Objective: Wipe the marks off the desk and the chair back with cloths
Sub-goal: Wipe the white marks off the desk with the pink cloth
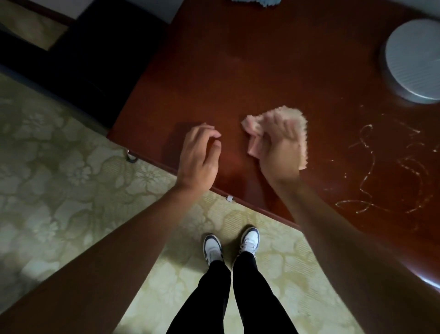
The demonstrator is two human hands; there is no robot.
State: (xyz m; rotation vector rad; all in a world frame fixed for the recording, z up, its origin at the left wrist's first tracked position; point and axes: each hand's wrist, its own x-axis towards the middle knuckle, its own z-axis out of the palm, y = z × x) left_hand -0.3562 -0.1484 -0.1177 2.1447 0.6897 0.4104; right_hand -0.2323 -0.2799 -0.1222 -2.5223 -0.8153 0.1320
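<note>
A dark red-brown wooden desk [238,71] fills the upper right. My right hand [279,147] presses a crumpled pink cloth [295,119] flat on the desk near its front edge. My left hand [198,155] hovers just left of it, fingers loosely apart, holding nothing. Pale scribbled marks [385,171] cover the desk to the right of the pink cloth. A blue cloth [262,2] peeks in at the desk's far edge. No chair back is recognisable.
A round grey-white object [414,62] stands on the desk at the far right. A dark piece of furniture [90,54] sits left of the desk. Patterned green carpet [59,167] covers the floor, where my two feet [231,245] stand by the desk's front edge.
</note>
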